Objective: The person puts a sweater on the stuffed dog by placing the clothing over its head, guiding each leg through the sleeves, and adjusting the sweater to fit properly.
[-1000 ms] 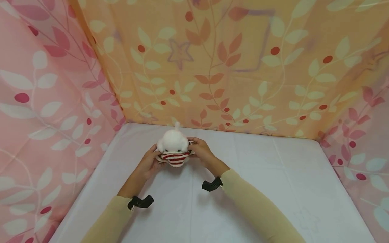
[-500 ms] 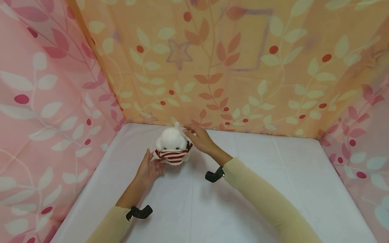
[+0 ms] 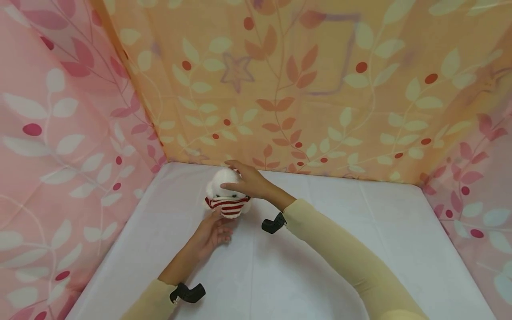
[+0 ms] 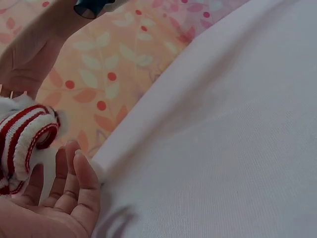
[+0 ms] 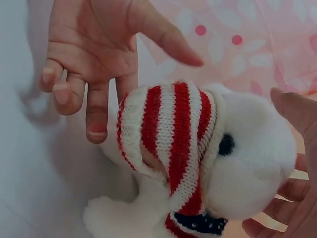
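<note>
A white plush toy (image 3: 224, 178) in a red-and-white striped knit sweater (image 5: 171, 134) sits near the back of the table. My right hand (image 3: 250, 181) grips its head from the right, thumb across the face and fingers over the top. In the right wrist view, a dark eye (image 5: 227, 145) and a navy patch at the sweater's lower edge show. My left hand (image 3: 210, 235) is palm up with loose fingers in front of the toy, fingertips right at the sweater's hem. The left wrist view shows these fingers (image 4: 72, 188) spread beside the knit.
A white-covered table (image 3: 320, 249) lies under the toy. Behind it hangs an orange leaf-print cloth (image 3: 320, 111), with a pink one (image 3: 80, 169) at the left and another at the right. Black camera mounts (image 3: 274, 223) sit on both wrists.
My right hand has left the sweater's right side and moved up over the toy's head. My left hand has let go of the sweater's left side and shifted right and toward me.
</note>
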Tool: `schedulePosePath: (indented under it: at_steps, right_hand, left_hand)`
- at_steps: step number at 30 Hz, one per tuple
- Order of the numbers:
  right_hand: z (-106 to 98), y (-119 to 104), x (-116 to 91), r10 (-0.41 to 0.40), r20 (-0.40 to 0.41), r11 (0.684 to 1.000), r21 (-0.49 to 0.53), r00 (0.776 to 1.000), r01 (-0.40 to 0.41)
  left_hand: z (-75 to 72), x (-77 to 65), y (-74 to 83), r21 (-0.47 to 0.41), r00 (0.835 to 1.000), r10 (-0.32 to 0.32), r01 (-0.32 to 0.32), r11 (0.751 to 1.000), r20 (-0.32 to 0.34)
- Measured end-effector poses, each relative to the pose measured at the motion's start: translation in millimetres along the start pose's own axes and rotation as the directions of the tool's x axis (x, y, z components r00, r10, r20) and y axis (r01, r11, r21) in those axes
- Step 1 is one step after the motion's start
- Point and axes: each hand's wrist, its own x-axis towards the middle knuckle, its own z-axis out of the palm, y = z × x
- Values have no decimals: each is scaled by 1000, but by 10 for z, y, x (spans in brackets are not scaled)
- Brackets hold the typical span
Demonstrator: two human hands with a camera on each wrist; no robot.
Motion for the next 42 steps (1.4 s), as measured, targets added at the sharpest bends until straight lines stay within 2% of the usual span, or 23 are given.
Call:
schedulePosePath:
  at_steps: [5,11,13,17,20,24,28,32,37,42]
  right_hand:
    - [65,9,35,-23,27,999,-44,999,24]
    - [107,38,46,-69,21,994,-79,997,71]
    - [108,45,48,-82,16,993,-89,997,83]
    - [90,60,48,-82,-1,993,-90,997,82]
    - [66,68,48,-79,-10,995,-68,997,79]
    - [43,75,56,-90,-12,995,-52,996,89]
    - [27,101,72,-76,-38,997,-27,996,75]
    - [5,141,87,-4,-70,999,40,998,7]
    - [-14,162,100,85,-68,992,101,994,-78]
    - [0,160,75,95,-64,987,133,993,-86]
  left_hand:
    - [71,20,-39,59,997,22,-18,998,-74]
    - [94,76,-89,97,987,59,-44,994,-150]
    - [91,93,-102,145,984,73,-50,988,-160]
    - [75,126,-125,260,985,102,-63,964,-139]
    - [56,139,-137,361,987,124,-81,929,-98]
    - [18,139,-139,505,983,179,-133,853,-43]
    - [-13,137,-133,604,976,214,-147,784,-40]
    - [-31,152,-130,646,978,203,-128,752,-42]
    - [-69,209,-108,620,972,222,-126,774,-80]
    - [-131,250,-32,614,961,233,-93,784,-151]
